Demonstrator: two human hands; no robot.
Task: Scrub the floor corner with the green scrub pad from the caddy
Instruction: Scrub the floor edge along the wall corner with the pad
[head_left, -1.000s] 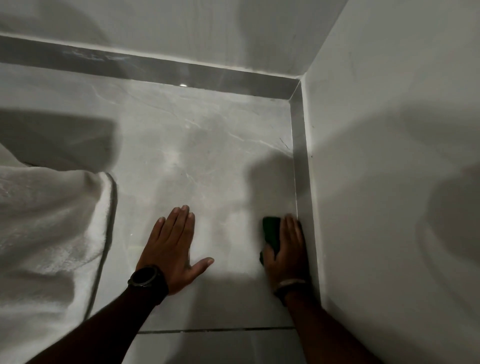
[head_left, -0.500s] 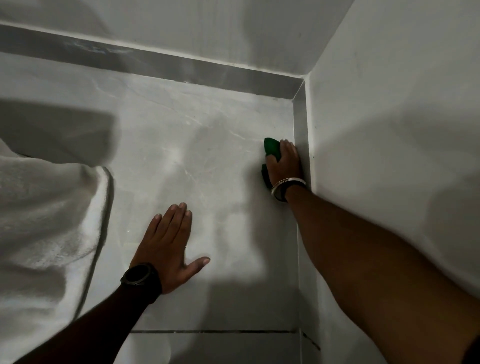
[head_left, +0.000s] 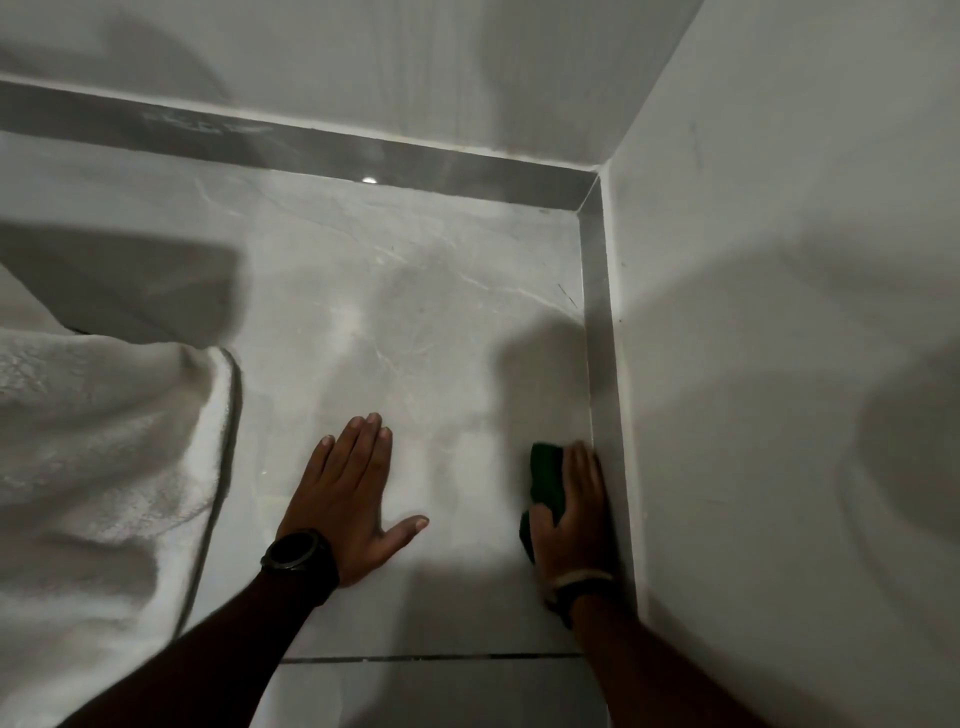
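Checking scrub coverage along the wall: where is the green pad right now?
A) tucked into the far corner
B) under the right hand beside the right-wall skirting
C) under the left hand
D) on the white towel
B: the right hand presses the green pad down beside the right-wall skirting.
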